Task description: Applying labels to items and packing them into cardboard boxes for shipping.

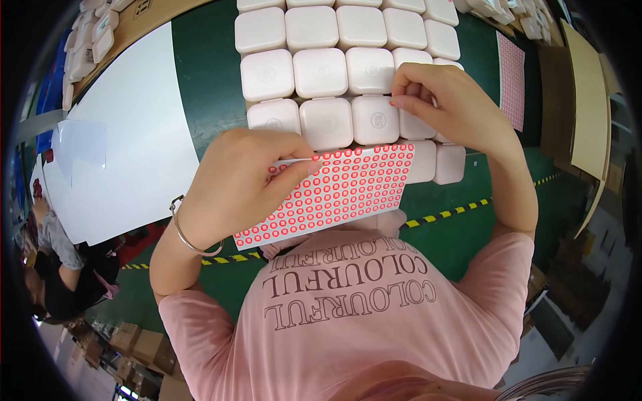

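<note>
Far left: white sheet (127, 134) lying on the green surface (207, 87), with a clear film (80, 144) on it. Left hand (244, 184) has a closed grip on the sticker sheet (334, 190), thumb on top, holding it tilted in the near middle over the lap; most rows of red ring stickers look intact, so plenty left on it. Behind it: cases (321, 67), pale pink, rounded, packed in rows touching each other, running to the far edge. Right hand (445, 100) is down on a case in the right part of the block, fingers pinched together at its top edge; can't tell if a sticker is between them. No stickers visible on case tops, so progress is unclear. Far right: second sticker sheet (512, 77) flat on the surface, just beside the block.
</note>
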Demonstrator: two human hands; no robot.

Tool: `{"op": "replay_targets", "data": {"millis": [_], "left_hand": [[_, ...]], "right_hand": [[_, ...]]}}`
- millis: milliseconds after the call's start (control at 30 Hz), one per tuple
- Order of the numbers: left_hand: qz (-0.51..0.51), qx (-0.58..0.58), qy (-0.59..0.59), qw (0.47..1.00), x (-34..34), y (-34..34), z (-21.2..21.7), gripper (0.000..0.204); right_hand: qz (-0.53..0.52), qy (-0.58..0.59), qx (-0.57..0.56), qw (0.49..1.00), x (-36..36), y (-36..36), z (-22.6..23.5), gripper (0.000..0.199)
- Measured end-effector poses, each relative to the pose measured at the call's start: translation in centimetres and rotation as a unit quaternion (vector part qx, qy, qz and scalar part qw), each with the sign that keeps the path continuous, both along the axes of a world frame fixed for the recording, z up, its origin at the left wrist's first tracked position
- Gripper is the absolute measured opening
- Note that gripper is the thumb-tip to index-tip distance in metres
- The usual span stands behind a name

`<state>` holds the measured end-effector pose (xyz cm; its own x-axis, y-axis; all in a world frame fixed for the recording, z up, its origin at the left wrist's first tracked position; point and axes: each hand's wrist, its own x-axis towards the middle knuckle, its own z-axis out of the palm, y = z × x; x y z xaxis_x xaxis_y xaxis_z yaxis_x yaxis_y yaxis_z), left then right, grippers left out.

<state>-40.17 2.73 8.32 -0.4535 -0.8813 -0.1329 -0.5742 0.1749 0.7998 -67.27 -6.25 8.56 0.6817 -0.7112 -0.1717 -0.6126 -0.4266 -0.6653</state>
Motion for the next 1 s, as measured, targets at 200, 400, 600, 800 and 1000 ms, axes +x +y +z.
{"op": "replay_targets", "data": {"millis": [200,400,600,800,1000], "left_hand": [[0.026,0.021,0.005,0.999,0.4,0.0,0.1,0.015],[0.021,0.028,0.005,0.999,0.8,0.0,-0.1,0.015],[0.011,0.023,0.014,1.000,1.3,0.2,-0.1,0.013],[0.004,0.011,0.013,1.000,2.1,0.5,-0.4,0.014],[0.019,0.033,0.011,0.999,3.0,0.9,-0.4,0.015]], "right_hand": [[-0.013,0.117,-0.045,0.992,0.0,-1.3,0.5,0.013],[0.076,-0.102,-0.091,0.988,3.0,3.1,0.8,0.016],[0.136,-0.062,-0.073,0.986,4.3,3.2,1.2,0.008],[0.041,-0.013,-0.030,0.999,4.6,1.2,0.2,0.007],[0.050,0.030,-0.082,0.995,5.1,0.9,0.0,0.009]]}}
